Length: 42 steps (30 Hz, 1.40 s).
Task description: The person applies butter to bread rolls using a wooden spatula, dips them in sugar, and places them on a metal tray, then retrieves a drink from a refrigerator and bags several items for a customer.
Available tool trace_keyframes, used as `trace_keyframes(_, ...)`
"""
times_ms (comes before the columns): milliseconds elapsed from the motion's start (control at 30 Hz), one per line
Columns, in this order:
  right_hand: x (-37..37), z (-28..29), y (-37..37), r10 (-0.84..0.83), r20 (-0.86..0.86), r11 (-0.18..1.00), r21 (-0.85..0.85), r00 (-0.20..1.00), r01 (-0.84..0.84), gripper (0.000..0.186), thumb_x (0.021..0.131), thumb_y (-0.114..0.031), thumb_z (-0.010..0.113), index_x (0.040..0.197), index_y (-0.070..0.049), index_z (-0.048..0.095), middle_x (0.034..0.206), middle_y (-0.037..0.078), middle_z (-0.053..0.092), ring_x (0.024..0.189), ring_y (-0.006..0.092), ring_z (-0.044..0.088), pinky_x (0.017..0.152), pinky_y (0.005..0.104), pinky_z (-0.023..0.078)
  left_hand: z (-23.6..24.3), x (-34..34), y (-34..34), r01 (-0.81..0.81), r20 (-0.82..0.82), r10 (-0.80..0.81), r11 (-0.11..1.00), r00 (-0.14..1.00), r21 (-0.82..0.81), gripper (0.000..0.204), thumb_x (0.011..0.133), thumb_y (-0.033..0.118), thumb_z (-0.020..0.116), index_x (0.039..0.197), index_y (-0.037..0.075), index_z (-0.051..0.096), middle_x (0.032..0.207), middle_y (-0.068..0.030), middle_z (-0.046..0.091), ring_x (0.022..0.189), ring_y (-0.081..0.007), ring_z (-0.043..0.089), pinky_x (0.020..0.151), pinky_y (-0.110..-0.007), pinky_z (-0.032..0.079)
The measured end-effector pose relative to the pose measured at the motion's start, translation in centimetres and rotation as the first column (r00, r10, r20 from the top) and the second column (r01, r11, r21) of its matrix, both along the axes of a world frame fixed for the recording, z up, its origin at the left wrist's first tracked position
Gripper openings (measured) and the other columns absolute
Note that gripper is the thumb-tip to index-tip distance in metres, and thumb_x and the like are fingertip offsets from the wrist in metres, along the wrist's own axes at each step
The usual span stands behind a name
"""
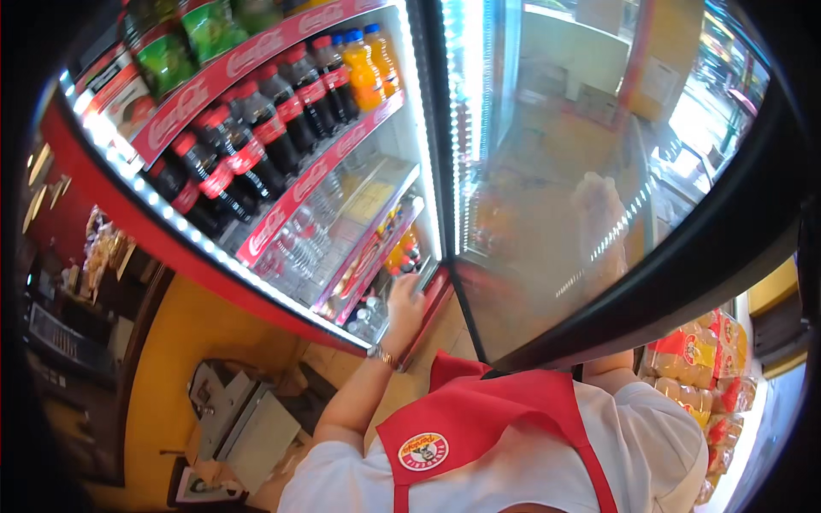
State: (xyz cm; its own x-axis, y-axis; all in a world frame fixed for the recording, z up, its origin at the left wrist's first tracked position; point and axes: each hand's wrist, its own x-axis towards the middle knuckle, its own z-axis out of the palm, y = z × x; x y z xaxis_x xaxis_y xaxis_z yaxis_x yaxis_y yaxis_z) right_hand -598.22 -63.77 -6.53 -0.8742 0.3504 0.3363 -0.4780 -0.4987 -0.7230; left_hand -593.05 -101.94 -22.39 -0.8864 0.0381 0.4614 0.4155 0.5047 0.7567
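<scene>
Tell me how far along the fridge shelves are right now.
Upper shelves look filled: dark cola bottles and orange bottles stand in rows. The left hand reaches into the lower shelf; the right hand, behind the glass, holds the door open. The bottom shelves look only partly filled.

top shelf (256,53): dark cola bottles (256,137), orange bottles (369,68) | lower shelf (291,209): clear bottles (299,244)

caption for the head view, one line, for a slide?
Left hand reaches into the lower shelves of an open drinks fridge; right hand shows blurred behind the glass door.
</scene>
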Motion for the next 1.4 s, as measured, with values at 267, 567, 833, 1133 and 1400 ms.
trace_keyframes(267, -2.7, 2.6, 8.8, -0.113, 0.138, 0.95, 0.306, 0.984, 0.066, 0.025, 0.099, -0.034, 0.052, 0.097, -0.01, 0.058, 0.082, -0.001, 0.054, 0.072, 0.0072, 0.051, 0.063, 0.0242, 0.043, -4.2, -16.4, -1.7, -0.534, 0.038, 0.588, 0.758, 0.808, -0.374, 0.058, 0.083, 0.006, 0.058, 0.136, -0.005, 0.038, 0.132, -0.0258, 0.046, 0.124, -0.0405, 0.044, 0.106, -0.048, 0.035)
trace_keyframes(567, -6.2, 0.6, 16.7, -0.552, 0.116, 0.814, 0.289, 0.826, 0.503, 0.019, 0.097, -0.028, 0.055, 0.096, -0.009, 0.06, 0.082, 0.0, 0.056, 0.07, 0.0098, 0.052, 0.062, 0.025, 0.044, -4.7, -17.2, -1.5, -0.611, -0.087, 0.676, 0.594, 0.732, -0.523, 0.061, 0.086, 0.024, 0.064, 0.137, 0.003, 0.039, 0.132, -0.0246, 0.047, 0.124, -0.0396, 0.045, 0.104, -0.055, 0.032)
trace_keyframes(833, -7.8, -1.5, 17.4, -0.508, 0.177, 0.852, 0.246, 0.843, 0.462, 0.019, 0.096, -0.027, 0.056, 0.094, -0.009, 0.06, 0.081, 0.0, 0.056, 0.07, 0.0099, 0.052, 0.062, 0.0248, 0.044, -8.8, -20.0, 0.5, -0.581, -0.107, 0.667, 0.707, 0.737, 0.403, 0.052, 0.084, 0.02, 0.071, 0.124, -0.005, 0.05, 0.123, -0.0267, 0.053, 0.108, -0.0447, 0.051, 0.095, -0.049, 0.041)
trace_keyframes(1133, -7.7, -3.3, 18.0, -0.5, 0.196, 0.859, 0.237, 0.844, 0.454, 0.019, 0.096, -0.027, 0.056, 0.093, -0.009, 0.061, 0.081, 0.001, 0.056, 0.07, 0.0099, 0.052, 0.062, 0.0247, 0.043, -7.4, -23.8, 1.0, -0.776, -0.035, 0.811, 0.57, 0.584, 0.27, 0.049, 0.079, 0.017, 0.076, 0.119, -0.003, 0.055, 0.123, -0.0289, 0.051, 0.117, -0.0446, 0.043, 0.103, -0.051, 0.032)
trace_keyframes(1400, -7.2, -4.2, 17.8, -0.486, 0.201, 0.867, 0.231, 0.851, 0.441, 0.019, 0.096, -0.026, 0.056, 0.092, -0.008, 0.061, 0.08, 0.001, 0.057, 0.069, 0.01, 0.052, 0.061, 0.0246, 0.043, -7.3, -24.9, 0.4, -0.791, 0.18, 0.771, 0.583, 0.611, 0.187, 0.031, 0.081, 0.021, 0.074, 0.101, -0.001, 0.064, 0.102, -0.0218, 0.064, 0.094, -0.0378, 0.06, 0.086, -0.045, 0.046)
